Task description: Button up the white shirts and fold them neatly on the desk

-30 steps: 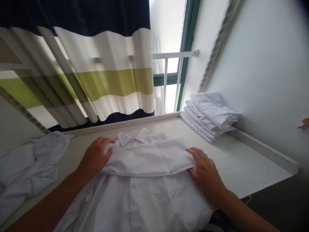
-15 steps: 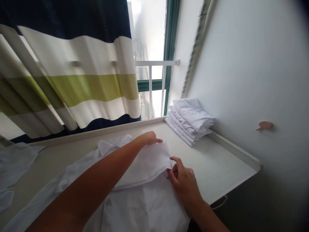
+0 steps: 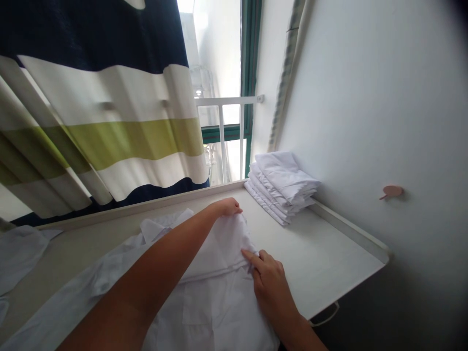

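A white shirt (image 3: 215,248) lies spread on the white tabletop, its collar (image 3: 153,229) partly hidden behind my left forearm. One part of it is folded across the rest in a layered band. My left hand (image 3: 229,206) is closed on the far corner of this folded band, fingertips pinching the cloth. At the band's right-hand end, my right hand (image 3: 269,278) grips the near corner, with one finger stretched over the top of the fabric. The thumb of that hand is mostly hidden.
A stack of folded white clothes (image 3: 281,185) sits in the far right corner. More white cloth (image 3: 22,253) lies at the left. A raised rim (image 3: 351,231) borders the table. Behind it hang a striped curtain (image 3: 139,136) and a white rail (image 3: 226,101); a pink hook (image 3: 392,191) is on the wall.
My left fingers have closed more tightly on the far corner. My right hand has shifted its fingers onto the fold's top, and its end looks more gathered. The view has shifted slightly.
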A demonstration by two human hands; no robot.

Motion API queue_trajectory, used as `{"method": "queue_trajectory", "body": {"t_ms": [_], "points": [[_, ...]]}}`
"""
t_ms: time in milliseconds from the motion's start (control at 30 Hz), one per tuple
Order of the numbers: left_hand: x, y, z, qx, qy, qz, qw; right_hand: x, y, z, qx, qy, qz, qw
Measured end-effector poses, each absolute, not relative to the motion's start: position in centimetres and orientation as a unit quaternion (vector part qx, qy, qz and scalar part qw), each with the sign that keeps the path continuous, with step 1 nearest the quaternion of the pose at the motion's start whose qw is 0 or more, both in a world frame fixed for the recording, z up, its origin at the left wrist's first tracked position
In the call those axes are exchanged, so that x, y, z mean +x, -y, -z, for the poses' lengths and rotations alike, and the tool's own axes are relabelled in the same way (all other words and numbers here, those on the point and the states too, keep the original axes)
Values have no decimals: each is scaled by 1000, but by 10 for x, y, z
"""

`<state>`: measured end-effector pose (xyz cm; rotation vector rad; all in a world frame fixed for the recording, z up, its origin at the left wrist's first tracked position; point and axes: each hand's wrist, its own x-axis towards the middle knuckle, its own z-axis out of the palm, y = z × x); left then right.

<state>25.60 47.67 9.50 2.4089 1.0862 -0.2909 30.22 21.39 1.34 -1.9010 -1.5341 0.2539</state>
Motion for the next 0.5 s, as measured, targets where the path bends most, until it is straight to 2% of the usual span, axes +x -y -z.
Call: {"method": "queue_trajectory", "body": {"t_ms": [300,500], "points": [[251,-459,-76,893,-328,76,297,299,-202,-25,-730,579,-47,360],[263,-446,-71,899,-321,13,298,303,-193,-23,-753,580,-25,309]]}}
